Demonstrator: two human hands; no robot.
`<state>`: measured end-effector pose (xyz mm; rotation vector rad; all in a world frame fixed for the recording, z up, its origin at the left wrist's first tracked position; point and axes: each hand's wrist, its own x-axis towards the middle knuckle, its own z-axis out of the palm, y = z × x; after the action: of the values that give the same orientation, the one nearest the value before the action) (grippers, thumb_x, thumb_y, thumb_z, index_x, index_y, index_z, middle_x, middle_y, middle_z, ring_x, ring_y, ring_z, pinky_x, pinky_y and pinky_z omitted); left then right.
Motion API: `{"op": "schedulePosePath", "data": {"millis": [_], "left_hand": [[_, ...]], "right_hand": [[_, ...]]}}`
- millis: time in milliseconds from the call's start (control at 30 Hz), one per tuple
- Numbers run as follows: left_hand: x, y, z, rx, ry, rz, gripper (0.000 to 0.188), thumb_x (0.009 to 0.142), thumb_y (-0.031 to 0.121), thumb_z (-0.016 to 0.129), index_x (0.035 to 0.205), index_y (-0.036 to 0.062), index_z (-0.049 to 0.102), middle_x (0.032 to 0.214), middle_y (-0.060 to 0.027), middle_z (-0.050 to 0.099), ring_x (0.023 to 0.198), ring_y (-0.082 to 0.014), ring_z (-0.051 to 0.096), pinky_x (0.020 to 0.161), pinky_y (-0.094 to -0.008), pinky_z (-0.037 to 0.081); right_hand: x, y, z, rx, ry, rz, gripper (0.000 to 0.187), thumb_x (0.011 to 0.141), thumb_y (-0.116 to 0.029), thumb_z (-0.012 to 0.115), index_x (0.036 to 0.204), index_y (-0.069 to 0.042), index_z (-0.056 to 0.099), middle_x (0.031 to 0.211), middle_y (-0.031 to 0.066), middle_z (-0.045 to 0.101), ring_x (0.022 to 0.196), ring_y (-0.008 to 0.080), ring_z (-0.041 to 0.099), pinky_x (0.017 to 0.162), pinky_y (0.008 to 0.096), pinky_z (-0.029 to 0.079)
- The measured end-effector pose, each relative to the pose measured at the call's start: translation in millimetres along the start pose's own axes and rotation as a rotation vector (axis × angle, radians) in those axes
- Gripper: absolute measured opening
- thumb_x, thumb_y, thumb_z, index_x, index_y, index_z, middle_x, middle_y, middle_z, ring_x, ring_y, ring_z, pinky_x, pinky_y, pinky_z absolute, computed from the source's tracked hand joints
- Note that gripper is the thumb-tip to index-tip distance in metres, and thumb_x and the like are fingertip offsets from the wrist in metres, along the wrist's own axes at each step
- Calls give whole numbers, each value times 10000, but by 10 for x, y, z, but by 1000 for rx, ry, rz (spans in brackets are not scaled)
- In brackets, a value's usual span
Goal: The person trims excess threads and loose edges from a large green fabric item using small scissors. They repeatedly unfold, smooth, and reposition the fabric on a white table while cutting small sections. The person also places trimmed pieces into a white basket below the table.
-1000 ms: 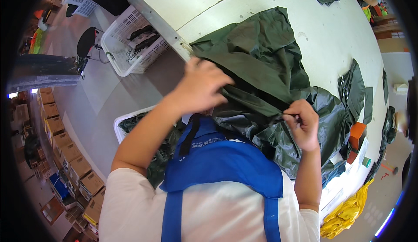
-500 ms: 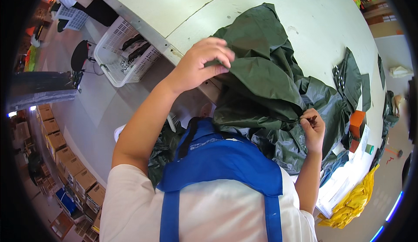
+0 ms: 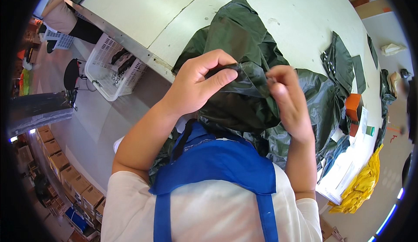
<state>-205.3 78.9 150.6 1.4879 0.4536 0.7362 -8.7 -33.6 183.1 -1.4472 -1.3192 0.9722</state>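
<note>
A dark green, slightly shiny piece of fabric [image 3: 237,33] lies bunched over the table's front edge, its near folds hanging toward my blue apron [image 3: 217,161]. My left hand [image 3: 198,83] pinches an edge of it between thumb and forefinger. To the right, my right hand [image 3: 291,100] is closed in a pinch close to the same stretch of cloth. Something small and dark shows at its fingertips, too small to make out. More glossy dark green fabric [image 3: 315,89] is heaped beside and beneath my right forearm.
The white table [image 3: 183,7] carries cut dark green pieces [image 3: 339,63], an orange box [image 3: 353,107] and white papers [image 3: 344,168] at right. Yellow fabric [image 3: 363,181] hangs beyond them. Left on the floor stands a white basket [image 3: 98,65]; another person [image 3: 61,18] is at the upper left.
My left hand has closed on the fabric edge. My right hand has moved up and left from the lower folds toward it. The fabric has shifted left, partly with the view.
</note>
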Motion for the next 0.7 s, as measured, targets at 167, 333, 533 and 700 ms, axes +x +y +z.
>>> {"op": "schedulePosePath", "data": {"millis": [167, 333, 533, 700], "left_hand": [[-59, -65, 69, -129, 31, -17, 83, 920, 89, 578, 954, 15, 594, 871, -4, 598, 783, -52, 508, 711, -210, 413], [-94, -159, 226, -324, 69, -78, 99, 903, 120, 624, 924, 24, 609, 802, 43, 553, 726, -17, 445, 644, -182, 370], [-99, -181, 282, -467, 13, -124, 108, 921, 138, 597, 958, 36, 590, 877, 13, 575, 783, -49, 485, 714, -208, 383], [-115, -180, 300, -482, -3, -148, 109, 923, 140, 593, 952, 36, 587, 877, 9, 590, 795, -50, 490, 724, -207, 388]], "right_hand": [[50, -43, 163, -67, 20, 87, 219, 911, -199, 603, 919, 20, 599, 752, 77, 562, 678, 138, 484, 619, 266, 411], [13, -97, 244, -22, 65, 55, 203, 887, -175, 636, 930, 21, 608, 770, 72, 585, 689, 132, 501, 635, 262, 423], [1, -138, 256, -81, 118, 19, 204, 877, -178, 650, 920, 19, 618, 769, 68, 595, 682, 136, 517, 631, 259, 431], [-43, -30, 279, -45, 200, 19, 198, 874, -177, 652, 904, 16, 626, 747, 65, 600, 670, 131, 524, 623, 254, 433]]}}
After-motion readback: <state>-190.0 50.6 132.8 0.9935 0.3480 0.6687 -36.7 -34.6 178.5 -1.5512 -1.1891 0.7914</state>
